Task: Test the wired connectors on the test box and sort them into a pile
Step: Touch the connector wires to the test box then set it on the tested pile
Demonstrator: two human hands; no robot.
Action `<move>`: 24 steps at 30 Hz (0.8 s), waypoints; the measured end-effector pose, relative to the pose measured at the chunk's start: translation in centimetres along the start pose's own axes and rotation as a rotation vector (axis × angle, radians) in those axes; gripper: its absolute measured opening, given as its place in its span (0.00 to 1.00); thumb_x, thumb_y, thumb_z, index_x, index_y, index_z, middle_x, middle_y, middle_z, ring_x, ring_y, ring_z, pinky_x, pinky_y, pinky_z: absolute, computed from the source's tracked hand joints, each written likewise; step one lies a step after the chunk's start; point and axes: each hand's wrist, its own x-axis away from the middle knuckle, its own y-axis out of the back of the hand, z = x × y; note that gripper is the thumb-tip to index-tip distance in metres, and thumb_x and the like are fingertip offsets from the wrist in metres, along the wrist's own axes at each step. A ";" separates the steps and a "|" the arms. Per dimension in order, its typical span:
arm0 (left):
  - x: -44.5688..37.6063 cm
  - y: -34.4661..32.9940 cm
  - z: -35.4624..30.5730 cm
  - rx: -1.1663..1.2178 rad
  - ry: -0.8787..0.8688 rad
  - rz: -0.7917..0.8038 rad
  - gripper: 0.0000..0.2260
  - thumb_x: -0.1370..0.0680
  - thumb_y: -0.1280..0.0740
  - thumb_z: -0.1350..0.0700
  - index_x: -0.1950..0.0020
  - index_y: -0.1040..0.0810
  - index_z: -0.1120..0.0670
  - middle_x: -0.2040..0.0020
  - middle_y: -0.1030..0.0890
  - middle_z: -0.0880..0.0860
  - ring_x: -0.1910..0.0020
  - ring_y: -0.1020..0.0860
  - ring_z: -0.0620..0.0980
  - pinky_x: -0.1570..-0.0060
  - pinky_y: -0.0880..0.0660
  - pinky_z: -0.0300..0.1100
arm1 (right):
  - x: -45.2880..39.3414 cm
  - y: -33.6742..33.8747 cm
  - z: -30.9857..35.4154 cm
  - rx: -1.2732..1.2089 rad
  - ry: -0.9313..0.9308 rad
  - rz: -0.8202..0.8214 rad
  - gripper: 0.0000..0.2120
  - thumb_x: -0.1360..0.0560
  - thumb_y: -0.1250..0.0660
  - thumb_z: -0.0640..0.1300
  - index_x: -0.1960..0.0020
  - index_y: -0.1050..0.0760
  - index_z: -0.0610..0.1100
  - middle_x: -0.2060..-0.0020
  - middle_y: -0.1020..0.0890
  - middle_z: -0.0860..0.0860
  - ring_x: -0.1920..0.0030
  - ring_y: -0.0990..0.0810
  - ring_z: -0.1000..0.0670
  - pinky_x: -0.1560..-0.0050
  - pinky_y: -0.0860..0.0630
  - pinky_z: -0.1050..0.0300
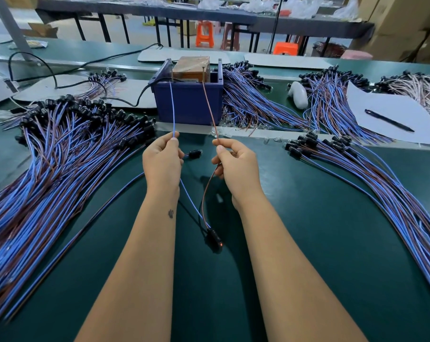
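My left hand (162, 161) pinches a blue wire (172, 109) and my right hand (235, 164) pinches a brown wire (210, 109). Both wires run up to the posts of the brown test box (191, 69) inside a blue bin (188, 102). Below my hands the two wires join at a black connector (213, 239), which hangs between my forearms and shows a small orange glow. A second black connector (194, 153) lies on the mat just right of my left hand.
A big pile of blue and brown wired connectors (61, 149) covers the left of the green mat (307, 218). More bundles (371, 174) lie at the right and behind the bin. White paper with a black pen (389, 120) lies at the far right.
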 end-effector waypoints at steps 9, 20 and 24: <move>0.1 -0.3 0.1 -0.044 -0.003 0.025 0.10 0.19 0.38 0.61 0.49 0.19 0.50 0.70 0.28 0.48 0.74 0.33 0.43 0.72 0.34 0.34 | 0.0 0.0 0.0 0.016 -0.019 -0.009 0.10 0.19 0.39 0.39 0.44 0.20 0.45 0.65 0.22 0.48 0.71 0.27 0.54 0.73 0.30 0.68; -0.3 -0.2 0.4 -0.072 -0.027 0.034 0.09 0.20 0.38 0.59 0.49 0.19 0.49 0.74 0.27 0.44 0.76 0.31 0.40 0.71 0.31 0.33 | 0.0 0.0 0.1 0.005 -0.017 -0.009 0.09 0.19 0.39 0.40 0.46 0.21 0.47 0.65 0.22 0.49 0.69 0.26 0.54 0.72 0.30 0.68; 0.0 -0.5 0.4 -0.126 -0.121 0.147 0.08 0.19 0.37 0.58 0.48 0.19 0.49 0.73 0.23 0.43 0.72 0.26 0.38 0.69 0.28 0.31 | 0.1 -0.2 0.0 -0.014 0.009 0.004 0.09 0.20 0.38 0.40 0.48 0.20 0.49 0.68 0.23 0.51 0.69 0.27 0.55 0.69 0.29 0.65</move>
